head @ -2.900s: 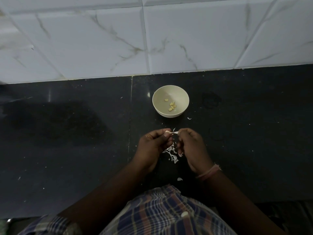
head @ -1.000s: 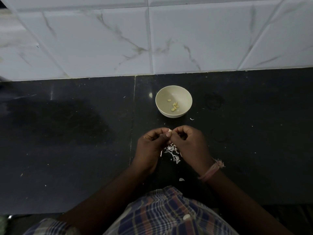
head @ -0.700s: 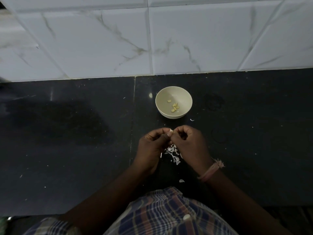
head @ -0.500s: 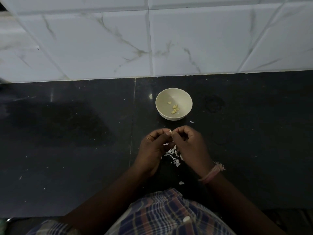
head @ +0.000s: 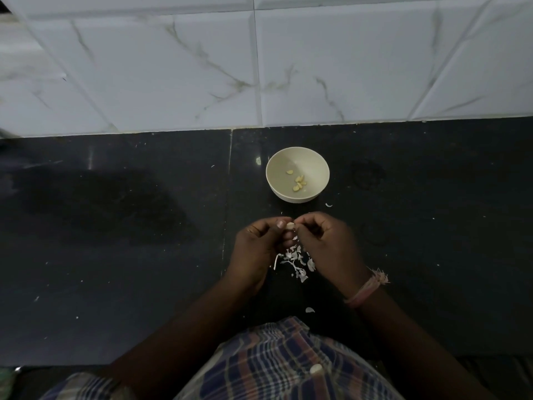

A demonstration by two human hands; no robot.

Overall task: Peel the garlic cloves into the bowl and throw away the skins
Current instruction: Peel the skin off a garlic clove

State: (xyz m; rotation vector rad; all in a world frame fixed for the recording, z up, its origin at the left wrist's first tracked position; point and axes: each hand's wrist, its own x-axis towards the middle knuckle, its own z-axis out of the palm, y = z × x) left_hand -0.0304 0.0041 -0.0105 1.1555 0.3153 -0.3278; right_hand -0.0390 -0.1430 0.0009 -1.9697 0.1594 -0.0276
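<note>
left hand curled, thumb and fingertips pinching a small pale garlic clove just above the dark desk; right hand curled too, fingertips nipping at the clove's right end, apparently on a shred of skin, though too small and dim to be sure. best done by keeping the left pinch firm but light so the clove does not squirt out, working the right thumbnail under the loose edge and stripping along the length, not across. worth turning the clove a little between pulls so no papery strip stays on the hidden side. once bare, a short reach forward to the bowl, which stands just beyond both hands, and a drop over its rim. clove looks cream-white, smooth, partly bared. 4 or so yellowish peeled cloves lying on the bowl's floor, well short of filling it. white skins scattered on the desk below and between the hands, with stray flakes nearer the body and beside the bowl, all yet to be gathered and binned.
</note>
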